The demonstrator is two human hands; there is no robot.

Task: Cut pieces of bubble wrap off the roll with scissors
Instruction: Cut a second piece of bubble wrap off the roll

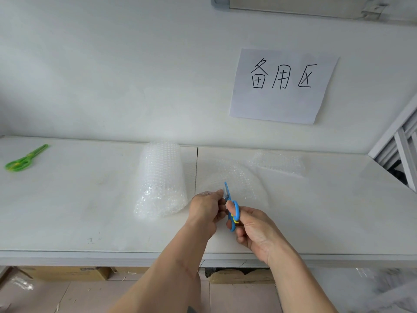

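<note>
Two hands at the bubble wrap (234,177): left hand (206,207) pinching its edge, right hand (252,227) gripping blue scissors (231,206).

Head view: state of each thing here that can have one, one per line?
Roll: lying on the table, partly unrolled to its right.
Loose sheet: arched up off the table, its near edge at the left hand.
Blue scissors: in the right hand, blades nearly shut at the sheet's edge.
Cut piece: lying flat, far right.
Green scissors: shut, unused, far left.
</note>
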